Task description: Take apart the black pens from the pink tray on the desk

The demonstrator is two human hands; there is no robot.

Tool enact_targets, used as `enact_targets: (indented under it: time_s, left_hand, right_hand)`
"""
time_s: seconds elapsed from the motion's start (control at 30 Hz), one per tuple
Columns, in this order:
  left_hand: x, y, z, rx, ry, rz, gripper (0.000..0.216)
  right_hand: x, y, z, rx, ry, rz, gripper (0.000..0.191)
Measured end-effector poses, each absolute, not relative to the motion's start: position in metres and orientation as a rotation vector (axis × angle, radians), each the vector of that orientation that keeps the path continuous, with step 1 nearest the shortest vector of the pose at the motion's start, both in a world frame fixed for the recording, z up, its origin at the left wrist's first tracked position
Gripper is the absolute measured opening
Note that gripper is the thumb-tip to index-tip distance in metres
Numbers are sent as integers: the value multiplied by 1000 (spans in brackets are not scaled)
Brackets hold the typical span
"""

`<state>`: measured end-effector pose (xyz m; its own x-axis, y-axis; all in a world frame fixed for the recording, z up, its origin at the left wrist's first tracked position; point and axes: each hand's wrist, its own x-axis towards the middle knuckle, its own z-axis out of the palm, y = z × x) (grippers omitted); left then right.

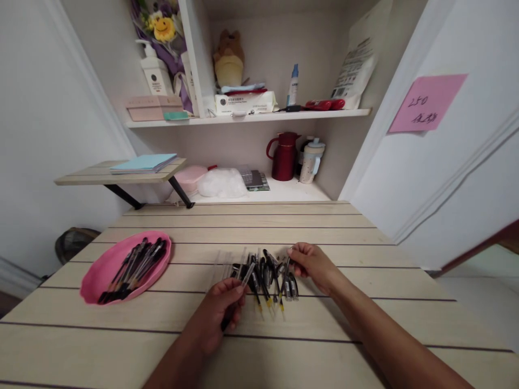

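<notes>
My left hand (227, 303) is closed around a clear pen barrel (248, 274) with a black grip, which slants up and to the right. Over the right side of the pile, my right hand (310, 263) pinches the upper end of a thin dark pen refill (285, 274). Between the hands lies a pile of pen parts (265, 274): black caps, dark refills with yellowish ends and small tips. Clear empty barrels (221, 266) lie at its left. Several assembled-looking black pens (135, 267) rest in a pink tray (95, 270) to the left.
A small raised shelf (81, 175) with blue paper (144, 162) stands at the back left of the slatted table (324, 346). Behind the table, a cubby holds a plastic bag (222, 182), a red jug (285, 156) and a cup (311, 162). A pink note (430, 102) hangs at right.
</notes>
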<state>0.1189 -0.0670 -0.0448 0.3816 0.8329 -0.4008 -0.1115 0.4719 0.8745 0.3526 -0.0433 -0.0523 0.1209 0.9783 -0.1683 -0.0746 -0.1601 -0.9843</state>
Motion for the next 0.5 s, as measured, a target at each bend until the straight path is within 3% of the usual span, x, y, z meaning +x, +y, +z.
enact_targets:
  time_s: [0.27, 0.5]
  left_hand:
    - [122, -68, -49, 859, 986, 755, 16]
    - [123, -69, -48, 758, 885, 800, 21]
  right_hand:
    - [334, -38, -68, -1573, -1296, 1157, 18]
    - [335, -47, -58, -1717, -1706, 676, 14]
